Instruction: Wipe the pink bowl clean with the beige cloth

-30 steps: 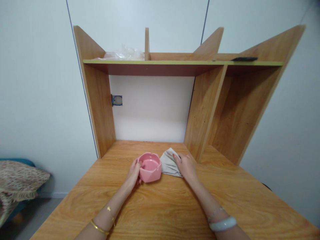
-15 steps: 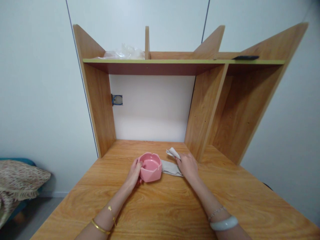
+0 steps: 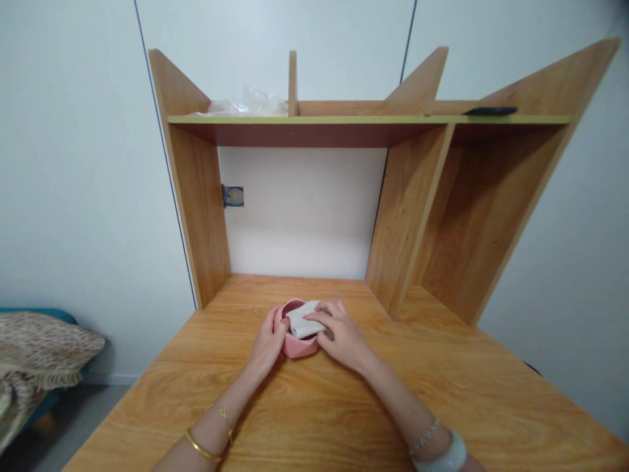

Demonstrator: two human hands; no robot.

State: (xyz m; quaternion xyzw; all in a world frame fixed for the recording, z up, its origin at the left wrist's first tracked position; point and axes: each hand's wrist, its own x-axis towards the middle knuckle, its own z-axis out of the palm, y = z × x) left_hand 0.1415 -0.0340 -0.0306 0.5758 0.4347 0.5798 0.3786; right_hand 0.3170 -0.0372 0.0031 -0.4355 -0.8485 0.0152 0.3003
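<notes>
A small pink faceted bowl (image 3: 299,347) sits on the wooden desk (image 3: 324,406), just in front of me. My left hand (image 3: 268,342) wraps round its left side and steadies it. A folded grey cloth (image 3: 301,322) now lies in the bowl's mouth. My right hand (image 3: 341,335) grips that cloth and presses it down into the bowl from the right, its fingers curled over the fabric. Most of the bowl's inside is hidden by the cloth and my fingers.
A wooden hutch (image 3: 403,196) rises at the desk's back, with upright dividers and a shelf (image 3: 363,120). On the shelf lie a clear plastic bag (image 3: 246,105) and a flat dark object (image 3: 489,111). A patterned blanket (image 3: 39,347) lies at the lower left.
My right hand picked the grey cloth up off the desk beside the bowl and brought it left into the bowl. My left hand stayed on the bowl.
</notes>
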